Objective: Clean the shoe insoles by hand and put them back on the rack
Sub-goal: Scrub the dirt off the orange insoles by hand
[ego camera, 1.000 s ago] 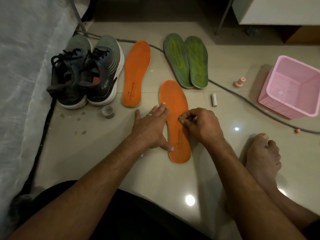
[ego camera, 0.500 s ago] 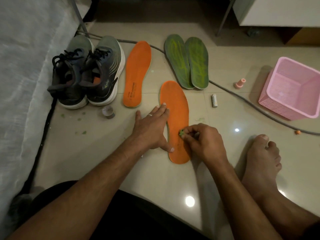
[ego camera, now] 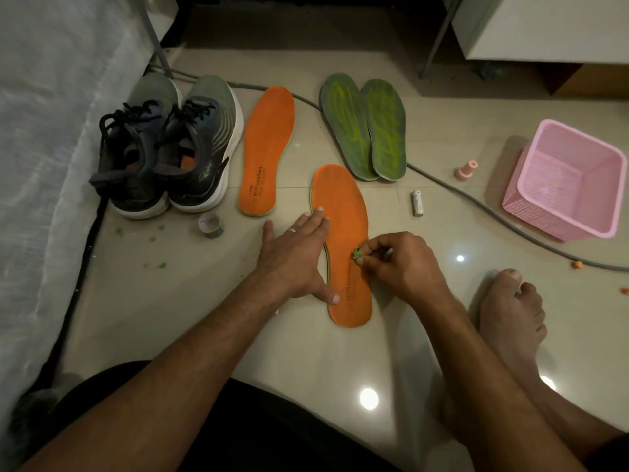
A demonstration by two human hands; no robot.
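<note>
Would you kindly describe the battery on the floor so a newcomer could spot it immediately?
Start at the pink basket on the right of the tiled floor and look left, past the grey cable. The battery lies alone there, beside the nearer orange insole. It is the only small white cylinder lying flat; the pink piece nearby stands upright.

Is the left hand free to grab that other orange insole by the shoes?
Probably yes. The left hand only presses flat on the near insole, and bare floor lies between it and the other insole.
</note>
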